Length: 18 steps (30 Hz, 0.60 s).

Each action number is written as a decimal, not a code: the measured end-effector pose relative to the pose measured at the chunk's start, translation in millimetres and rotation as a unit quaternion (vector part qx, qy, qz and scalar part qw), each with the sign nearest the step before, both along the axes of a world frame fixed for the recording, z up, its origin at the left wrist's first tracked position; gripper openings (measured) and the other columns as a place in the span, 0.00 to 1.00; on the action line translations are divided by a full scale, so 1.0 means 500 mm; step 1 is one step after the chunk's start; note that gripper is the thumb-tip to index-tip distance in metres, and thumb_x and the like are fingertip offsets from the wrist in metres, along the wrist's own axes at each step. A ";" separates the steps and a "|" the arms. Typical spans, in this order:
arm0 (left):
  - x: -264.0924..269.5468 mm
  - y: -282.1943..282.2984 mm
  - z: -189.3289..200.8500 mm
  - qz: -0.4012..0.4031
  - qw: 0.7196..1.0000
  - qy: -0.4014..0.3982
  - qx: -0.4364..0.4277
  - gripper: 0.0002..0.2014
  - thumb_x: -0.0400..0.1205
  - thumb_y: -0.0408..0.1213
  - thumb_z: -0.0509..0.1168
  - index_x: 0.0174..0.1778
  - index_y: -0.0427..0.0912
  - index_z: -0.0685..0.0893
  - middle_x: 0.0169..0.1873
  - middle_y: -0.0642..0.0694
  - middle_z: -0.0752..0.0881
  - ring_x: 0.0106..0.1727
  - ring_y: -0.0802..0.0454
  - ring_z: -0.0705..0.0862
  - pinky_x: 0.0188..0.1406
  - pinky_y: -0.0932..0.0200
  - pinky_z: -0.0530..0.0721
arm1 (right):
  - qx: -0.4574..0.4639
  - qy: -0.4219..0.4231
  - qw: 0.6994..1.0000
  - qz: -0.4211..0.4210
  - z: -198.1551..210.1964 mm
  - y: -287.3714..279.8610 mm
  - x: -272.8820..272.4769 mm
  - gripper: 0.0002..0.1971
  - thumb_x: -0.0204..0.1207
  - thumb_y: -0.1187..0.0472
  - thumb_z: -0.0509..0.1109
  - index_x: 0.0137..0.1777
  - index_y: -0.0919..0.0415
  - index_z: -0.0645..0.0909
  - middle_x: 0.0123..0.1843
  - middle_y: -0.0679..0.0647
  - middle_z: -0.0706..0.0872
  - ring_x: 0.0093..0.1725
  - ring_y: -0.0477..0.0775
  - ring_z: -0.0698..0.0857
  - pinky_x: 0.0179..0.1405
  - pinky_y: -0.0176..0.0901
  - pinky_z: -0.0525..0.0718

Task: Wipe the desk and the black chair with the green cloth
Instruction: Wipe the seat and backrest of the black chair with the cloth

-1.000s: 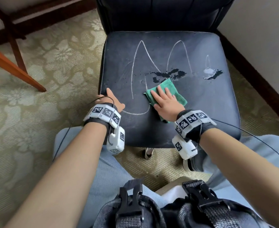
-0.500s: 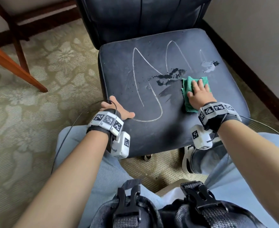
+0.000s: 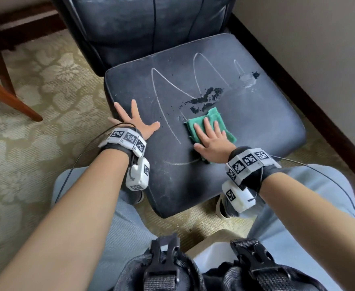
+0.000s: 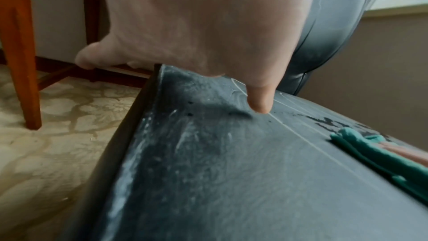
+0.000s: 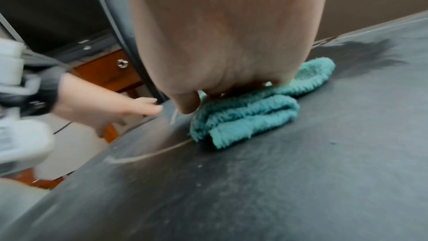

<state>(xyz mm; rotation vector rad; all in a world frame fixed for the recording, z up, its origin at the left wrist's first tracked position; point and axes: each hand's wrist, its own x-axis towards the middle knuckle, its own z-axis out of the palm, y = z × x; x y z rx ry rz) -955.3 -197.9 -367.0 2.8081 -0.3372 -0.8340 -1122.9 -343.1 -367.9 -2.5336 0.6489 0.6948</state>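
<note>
1. Fingers (image 3: 209,127) of the right hand (image 3: 213,141) lay flat, pressing the green cloth (image 3: 211,118) onto the black chair (image 3: 256,127) seat.
2. Left hand (image 3: 133,120) was spread, bracing the seat.
3. Chair-wiping step; chalk lines (image 3: 157,89) and dark spill (image 3: 206,97) probably needed firmer strokes next.

No legible txt, labels or nos. anywhere.

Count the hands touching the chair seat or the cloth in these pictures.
2. The left hand lies flat on the seat's left edge; the right hand presses the green cloth mid-seat.
</note>
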 end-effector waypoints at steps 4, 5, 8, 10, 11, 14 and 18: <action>0.001 -0.034 -0.003 0.042 0.999 0.004 -0.014 0.48 0.76 0.68 0.58 0.81 0.58 0.34 0.80 0.43 0.27 0.79 0.24 0.37 0.74 0.27 0.48 | -0.045 -0.014 0.999 0.001 -0.014 0.019 0.001 0.32 0.86 0.47 0.49 0.84 0.50 0.39 0.84 0.56 0.33 0.83 0.64 0.36 0.80 0.57 0.41; 0.001 -0.040 -0.008 0.057 0.998 0.011 -0.014 0.47 0.76 0.69 0.56 0.81 0.57 0.33 0.80 0.43 0.28 0.79 0.24 0.39 0.75 0.28 0.46 | -0.053 -0.020 0.998 -0.004 -0.016 0.017 0.002 0.32 0.86 0.47 0.49 0.84 0.51 0.39 0.84 0.56 0.34 0.83 0.64 0.37 0.80 0.57 0.41; -0.012 -0.045 -0.022 0.087 0.996 0.017 -0.017 0.48 0.76 0.71 0.53 0.82 0.55 0.34 0.80 0.41 0.29 0.80 0.24 0.43 0.77 0.29 0.45 | -0.055 -0.031 0.998 -0.025 -0.015 -0.002 0.007 0.31 0.86 0.49 0.50 0.84 0.53 0.40 0.85 0.57 0.35 0.83 0.63 0.38 0.80 0.55 0.42; -0.020 -0.049 -0.027 0.092 0.996 0.007 -0.018 0.47 0.77 0.70 0.54 0.82 0.55 0.33 0.81 0.41 0.30 0.80 0.24 0.43 0.77 0.31 0.46 | -0.054 -0.034 0.997 -0.052 -0.015 -0.039 0.015 0.31 0.86 0.50 0.50 0.84 0.53 0.41 0.85 0.57 0.35 0.83 0.63 0.39 0.80 0.55 0.44; -0.023 -0.049 -0.027 0.091 0.996 0.005 -0.018 0.47 0.77 0.69 0.54 0.82 0.55 0.33 0.81 0.41 0.30 0.80 0.24 0.43 0.76 0.31 0.46 | -0.055 -0.033 0.995 -0.071 -0.017 -0.063 0.017 0.31 0.86 0.50 0.50 0.84 0.53 0.41 0.85 0.57 0.35 0.83 0.63 0.39 0.80 0.55 0.44; -0.024 -0.046 -0.031 0.089 0.996 0.009 -0.022 0.48 0.76 0.70 0.55 0.81 0.57 0.32 0.80 0.42 0.29 0.79 0.24 0.45 0.77 0.32 0.46 | -0.058 -0.020 0.989 -0.132 -0.019 -0.142 0.020 0.30 0.86 0.49 0.48 0.84 0.51 0.40 0.84 0.56 0.33 0.83 0.62 0.37 0.81 0.56 0.43; -0.023 -0.042 -0.034 0.092 0.996 0.008 -0.018 0.46 0.77 0.68 0.54 0.81 0.58 0.33 0.80 0.43 0.29 0.80 0.25 0.44 0.77 0.31 0.44 | -0.086 -0.045 0.970 -0.224 -0.030 -0.222 0.025 0.31 0.85 0.50 0.51 0.84 0.52 0.44 0.85 0.57 0.37 0.84 0.63 0.41 0.81 0.56 0.45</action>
